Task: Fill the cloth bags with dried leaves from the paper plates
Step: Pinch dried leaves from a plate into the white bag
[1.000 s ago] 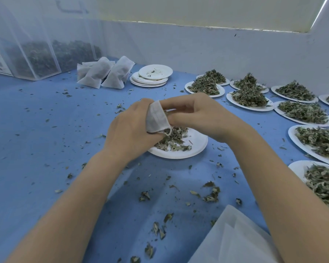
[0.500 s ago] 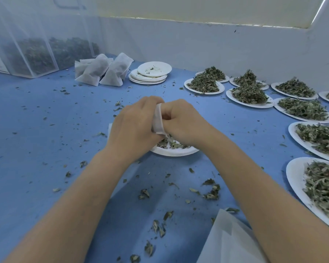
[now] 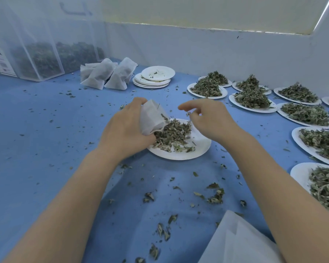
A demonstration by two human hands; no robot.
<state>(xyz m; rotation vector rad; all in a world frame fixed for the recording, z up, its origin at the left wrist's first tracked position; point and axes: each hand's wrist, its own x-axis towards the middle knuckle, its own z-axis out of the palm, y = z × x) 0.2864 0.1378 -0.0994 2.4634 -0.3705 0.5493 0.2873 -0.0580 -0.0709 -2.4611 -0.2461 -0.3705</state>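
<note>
Left hand: the left hand (image 3: 125,130) is curled round a white cloth bag (image 3: 152,118), which is held just above the near-left part of a paper plate (image 3: 180,154).
Cloth bag: its long axis is tilted, closed end up and away at the fingertips, open mouth pointed down and to the right, at the heap of dried leaves (image 3: 171,135). The mouth is seen touching the heap's edge.
Right hand: the right hand (image 3: 207,120) is raised over the far right part of the same plate, apart from the bag. Its fingers are loosely bent; a small scrap of leaf appears pinched between thumb and a fingertip, though this cannot be told for certain.
Paper plate: it lies flat on the blue table (image 3: 36,149) between and under the two hands, its right part bare.
Beyond the left hand: filled cloth bags (image 3: 106,74) are lying in a cluster, with a stack of used paper plates (image 3: 154,78) just to their right.
Right of the right hand: further plates heaped with leaves (image 3: 253,99) are set out in rows.
Near the forearms: loose leaf fragments (image 3: 215,196) are scattered on the table, and a sheet of white cloth (image 3: 239,242) lies under the right forearm.
</note>
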